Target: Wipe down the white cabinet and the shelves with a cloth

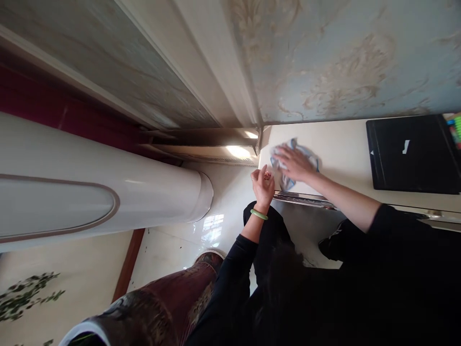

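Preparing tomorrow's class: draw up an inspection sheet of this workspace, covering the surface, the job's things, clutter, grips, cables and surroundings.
Surface: cream countertop with a metal edge strip.
Job's things: white cloth with blue trim, pressed on the countertop.
Clutter: black flat case with a white mark; colourful items at the picture's edge.
Grips: right hand spread on the cloth; left hand raised off the surface, with something small and reddish at its fingers, too small to tell.
Cables: nothing seen.
Surroundings: white tower unit, patterned wall, glossy tile floor, leafy plant.
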The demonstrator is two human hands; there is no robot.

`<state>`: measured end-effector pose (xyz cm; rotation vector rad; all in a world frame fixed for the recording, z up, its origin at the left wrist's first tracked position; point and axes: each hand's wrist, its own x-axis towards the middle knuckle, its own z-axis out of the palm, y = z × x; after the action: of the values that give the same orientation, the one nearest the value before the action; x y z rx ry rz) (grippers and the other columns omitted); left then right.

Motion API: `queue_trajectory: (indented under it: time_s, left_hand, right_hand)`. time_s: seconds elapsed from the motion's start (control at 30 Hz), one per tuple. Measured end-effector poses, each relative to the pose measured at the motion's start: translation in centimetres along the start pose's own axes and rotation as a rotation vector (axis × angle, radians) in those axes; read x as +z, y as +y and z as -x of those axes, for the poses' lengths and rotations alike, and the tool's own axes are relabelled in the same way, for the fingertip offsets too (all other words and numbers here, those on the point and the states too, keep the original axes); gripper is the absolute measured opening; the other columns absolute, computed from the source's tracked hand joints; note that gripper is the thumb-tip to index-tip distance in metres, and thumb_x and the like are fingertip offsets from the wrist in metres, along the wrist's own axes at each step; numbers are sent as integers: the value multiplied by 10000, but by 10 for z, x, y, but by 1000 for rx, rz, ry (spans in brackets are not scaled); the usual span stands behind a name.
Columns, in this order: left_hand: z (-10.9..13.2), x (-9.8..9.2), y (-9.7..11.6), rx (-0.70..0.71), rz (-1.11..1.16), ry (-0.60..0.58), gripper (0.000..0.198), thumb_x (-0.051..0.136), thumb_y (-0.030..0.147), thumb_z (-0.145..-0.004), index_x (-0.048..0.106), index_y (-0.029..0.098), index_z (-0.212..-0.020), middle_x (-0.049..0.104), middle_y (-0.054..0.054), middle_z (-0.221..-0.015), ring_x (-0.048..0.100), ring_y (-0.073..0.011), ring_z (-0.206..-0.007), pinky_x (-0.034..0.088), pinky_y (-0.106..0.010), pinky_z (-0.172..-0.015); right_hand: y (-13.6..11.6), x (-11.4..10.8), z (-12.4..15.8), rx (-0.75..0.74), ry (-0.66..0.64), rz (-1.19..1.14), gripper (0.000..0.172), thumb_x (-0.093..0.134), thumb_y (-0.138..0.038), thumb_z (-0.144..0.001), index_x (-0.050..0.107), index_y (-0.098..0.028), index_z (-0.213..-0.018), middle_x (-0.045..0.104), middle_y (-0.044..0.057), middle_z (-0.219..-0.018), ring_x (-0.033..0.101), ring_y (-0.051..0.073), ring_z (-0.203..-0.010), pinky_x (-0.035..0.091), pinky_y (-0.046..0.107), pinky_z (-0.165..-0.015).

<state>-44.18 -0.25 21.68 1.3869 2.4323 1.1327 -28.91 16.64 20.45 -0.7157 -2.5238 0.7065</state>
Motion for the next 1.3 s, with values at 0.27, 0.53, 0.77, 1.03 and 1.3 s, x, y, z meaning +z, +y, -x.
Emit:
queue_trajectory:
  time_s: [0.27,0.53,0.77,1.03,1.3]
  left_hand:
    - [11,9,-35,18,87,117,508,707,251,-1136,728,219,-1643,628,-215,-1546,688,-297,-1529,614,-436,-1309]
    - [10,19,-40,-36,56,162,503,624,200,-1157,720,245,-1649,632,-218,-1582,626,-309,-1602,545,-475,-1388]
    - [9,19,-39,-22,156,160,542,606,192,-1157,661,211,-1696,600,-242,-1608,609,-319,-1616,547,-471,-1373]
    - [27,-3,-70,53,168,320,413,790,276,-1086,777,209,-1494,639,-173,-1395,723,-303,-1364,664,-467,-1201]
    - [15,-45,-85,48,197,494,349,790,378,-1140,783,185,-1431,646,-182,-1452,800,-273,-1282,712,-416,-1084]
  right_hand:
    - [61,-31,-21,16,10,-43,688,675,-291,-1050,693,-296,-1737,511,56,-1930,342,404,-1859,252,706,-1534]
    - [31,-8,-167,162,47,2,630,719,-189,-1080,666,-160,-1707,440,158,-1960,293,409,-1864,148,694,-1528]
    - [7,12,-47,-82,-50,27,594,681,-228,-1072,747,-232,-1663,507,91,-1928,316,400,-1865,262,661,-1539]
    - [17,2,-96,-55,-5,82,543,590,-219,-1114,733,-136,-1631,585,171,-1850,402,378,-1816,267,702,-1515]
    - [-73,59,2,-233,-115,26,494,696,-268,-1096,791,-212,-1577,523,130,-1910,344,442,-1855,330,771,-1498]
